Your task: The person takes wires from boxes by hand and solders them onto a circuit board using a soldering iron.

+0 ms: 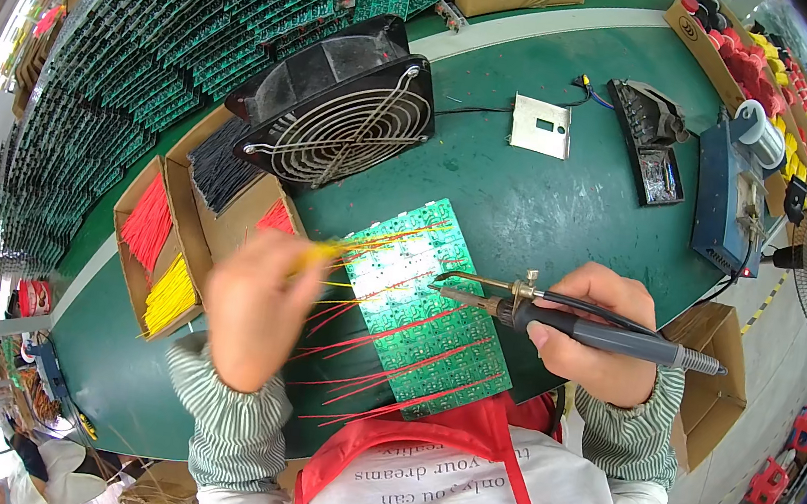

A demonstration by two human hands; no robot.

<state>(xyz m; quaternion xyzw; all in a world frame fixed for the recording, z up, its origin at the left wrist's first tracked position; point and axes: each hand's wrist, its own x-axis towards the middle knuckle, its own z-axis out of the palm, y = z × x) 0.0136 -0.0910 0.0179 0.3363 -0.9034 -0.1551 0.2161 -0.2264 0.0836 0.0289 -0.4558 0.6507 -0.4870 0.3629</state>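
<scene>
A green circuit board lies slanted on the table in front of me, with several thin red wires trailing off its left side. Some yellow wires reach across its upper left part. My left hand, smeared by motion, pinches yellow wires beside that edge. In my right hand is a soldering iron with a grey and black handle and a thin solder-feed tube along it. Its tip points left, over the middle of the board; whether it touches cannot be seen.
A cardboard box at left holds red, yellow and black wires. Behind it stands a black fan with a wire guard. Stacked circuit boards fill the far left. A blue soldering station, iron stand and metal plate stand at right.
</scene>
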